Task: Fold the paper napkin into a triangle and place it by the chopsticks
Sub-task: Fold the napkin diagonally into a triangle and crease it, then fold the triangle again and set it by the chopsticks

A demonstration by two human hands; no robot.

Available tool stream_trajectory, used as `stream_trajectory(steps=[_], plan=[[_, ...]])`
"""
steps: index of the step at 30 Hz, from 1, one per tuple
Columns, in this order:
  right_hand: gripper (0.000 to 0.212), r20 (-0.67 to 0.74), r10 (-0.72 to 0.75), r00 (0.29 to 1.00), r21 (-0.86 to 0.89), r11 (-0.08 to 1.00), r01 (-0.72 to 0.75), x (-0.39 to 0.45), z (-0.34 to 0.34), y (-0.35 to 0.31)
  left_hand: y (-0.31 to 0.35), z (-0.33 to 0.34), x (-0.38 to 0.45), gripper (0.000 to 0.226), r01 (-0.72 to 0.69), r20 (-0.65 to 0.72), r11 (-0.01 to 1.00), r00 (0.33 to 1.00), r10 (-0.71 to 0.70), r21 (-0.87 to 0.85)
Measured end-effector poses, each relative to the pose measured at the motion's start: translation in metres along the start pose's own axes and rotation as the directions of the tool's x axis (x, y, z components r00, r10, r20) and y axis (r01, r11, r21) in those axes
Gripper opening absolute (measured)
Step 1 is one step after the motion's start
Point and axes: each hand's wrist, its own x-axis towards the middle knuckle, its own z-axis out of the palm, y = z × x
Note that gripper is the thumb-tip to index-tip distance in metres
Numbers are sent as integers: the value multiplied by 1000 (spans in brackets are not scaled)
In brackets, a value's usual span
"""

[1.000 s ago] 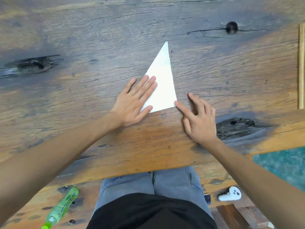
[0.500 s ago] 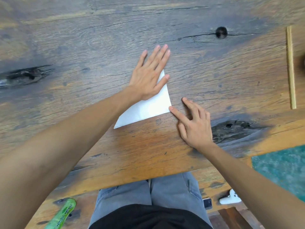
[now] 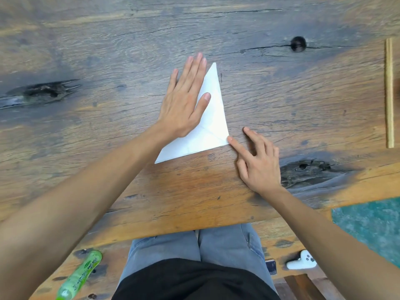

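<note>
Fig.: creasing step. Left hand (image 3: 184, 105) lies flat, fingers spread, on the folded napkin (image 3: 213, 126) near the table (image 3: 108, 50) centre; right hand (image 3: 257, 165) is loosely open, index tip pinning the napkin's right corner. Triangle's long axis runs from near-left corner to far apex, pointing toward the far edge. Next, probably: lift w/o unfolding, carry to chopsticks (image 3: 389, 94) at right edge.

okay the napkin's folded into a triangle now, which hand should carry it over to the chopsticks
Probably the right hand: its fingertip already touches the napkin corner nearest the chopsticks, which lie far right. The left hand lies flat on the opposite side.
</note>
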Motion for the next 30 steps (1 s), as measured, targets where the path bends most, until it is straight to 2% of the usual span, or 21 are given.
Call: stream_trajectory(steps=[4, 6, 8, 11, 14, 18, 21, 26, 30], plan=[[45, 31, 71, 997, 168, 983, -76, 5, -15, -2, -13, -10, -72, 64, 54, 89, 996, 994, -60, 67], [41, 47, 66, 997, 289, 954, -77, 23, -25, -2, -16, -9, -98, 64, 36, 173, 989, 983, -60, 141], [34, 49, 34, 998, 332, 942, -48, 54, -33, -3, -16, -5, -112, 64, 18, 225, 985, 973, -58, 174], [34, 92, -9, 996, 315, 949, -21, 113, -43, -5, -11, -1, -117, 64, 17, 229, 981, 971, -62, 192], [52, 217, -110, 970, 290, 956, 43, 171, -51, -8, -6, 3, -118, 65, 36, 213, 977, 974, -81, 209], [69, 377, -334, 864, 261, 933, 247, 225, -56, -10, -3, 8, -119, 65, 25, 202, 971, 977, -74, 236], [72, 471, -389, 792, 230, 921, 316, 244, -55, -9, -4, 12, -120, 65, 33, 208, 966, 974, -89, 257], [57, 523, -405, 750, 176, 912, 370, 259, -59, -12, -2, 16, -116, 66, 44, 195, 965, 976, -97, 259], [44, 593, -365, 717, 227, 931, 286, 265, -67, -12, -1, 17, -113, 65, 47, 184, 965, 978, -97, 259]])
